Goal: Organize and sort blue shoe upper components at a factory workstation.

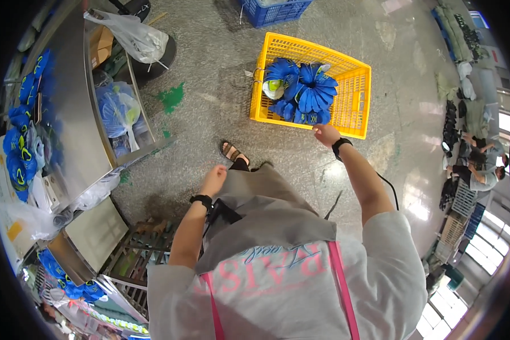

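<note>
My right hand [326,135] is over the near rim of a yellow plastic crate [354,122], its fingers curled in. Whether they touch the rim or hold anything is hidden. Inside the crate, toward its left, lie fanned bundles of blue shoe uppers [314,93] with yellow-green parts. One pale piece with a yellow-green inside [273,88] sits among them. My left hand [214,181] hangs low in front of my apron, fingers curled together, slightly blurred, with nothing visible in it. Black bands circle both my wrists.
A blue crate [275,14] stands beyond the yellow one. On the left is a metal-topped workbench [76,141] with more blue uppers [20,156] and bagged pieces [118,107] beside it. A slatted rack [136,255] stands at lower left. Other people [484,175] sit far right.
</note>
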Available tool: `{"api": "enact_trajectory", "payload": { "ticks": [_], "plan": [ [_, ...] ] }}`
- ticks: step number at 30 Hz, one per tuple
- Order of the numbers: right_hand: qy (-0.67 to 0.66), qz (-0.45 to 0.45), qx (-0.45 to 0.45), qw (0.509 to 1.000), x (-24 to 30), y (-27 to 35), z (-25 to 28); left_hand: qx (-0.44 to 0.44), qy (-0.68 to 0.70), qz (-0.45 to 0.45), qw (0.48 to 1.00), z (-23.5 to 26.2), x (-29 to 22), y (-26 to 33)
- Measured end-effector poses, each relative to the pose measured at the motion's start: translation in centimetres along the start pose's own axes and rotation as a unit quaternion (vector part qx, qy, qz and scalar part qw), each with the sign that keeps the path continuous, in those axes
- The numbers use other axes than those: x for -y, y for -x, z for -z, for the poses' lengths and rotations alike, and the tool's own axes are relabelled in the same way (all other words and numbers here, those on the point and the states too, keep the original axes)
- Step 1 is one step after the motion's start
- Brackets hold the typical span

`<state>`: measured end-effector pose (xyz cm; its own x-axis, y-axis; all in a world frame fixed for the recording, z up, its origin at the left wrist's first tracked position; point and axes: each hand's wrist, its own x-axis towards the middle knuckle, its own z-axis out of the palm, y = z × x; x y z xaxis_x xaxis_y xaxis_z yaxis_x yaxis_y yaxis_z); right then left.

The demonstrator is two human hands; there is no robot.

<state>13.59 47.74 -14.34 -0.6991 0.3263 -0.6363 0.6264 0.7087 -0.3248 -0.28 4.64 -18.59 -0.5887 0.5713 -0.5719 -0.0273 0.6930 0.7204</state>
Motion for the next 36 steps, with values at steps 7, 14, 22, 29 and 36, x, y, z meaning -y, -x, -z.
{"api": "enact_trajectory", "payload": {
  "ticks": [7,14,22,29,36],
  "plan": [
    [0.092,0.014,0.061,0.994,-7.0,-6.1,-5.8,0.181,-0.23,0.029,0.956,-4.1,0.3,2.2],
    [0.15,0.041,0.157,0.975,-11.0,-17.3,-6.5,0.13,-0.047,0.25,0.958,-12.9,0.2,1.7],
    [0.038,-0.014,0.11,0.993,-13.2,-32.7,-9.0,0.019,0.038,0.349,0.936,-18.8,0.3,1.8],
    [0.088,0.038,0.018,0.995,-17.5,-43.3,-17.9,-0.102,0.113,0.314,0.937,-19.7,3.6,-1.8],
    [-0.199,-0.009,-0.122,0.972,-11.6,-35.1,-11.7,-0.061,0.089,0.171,0.979,-17.5,-4.5,-7.1]
  ]
}}
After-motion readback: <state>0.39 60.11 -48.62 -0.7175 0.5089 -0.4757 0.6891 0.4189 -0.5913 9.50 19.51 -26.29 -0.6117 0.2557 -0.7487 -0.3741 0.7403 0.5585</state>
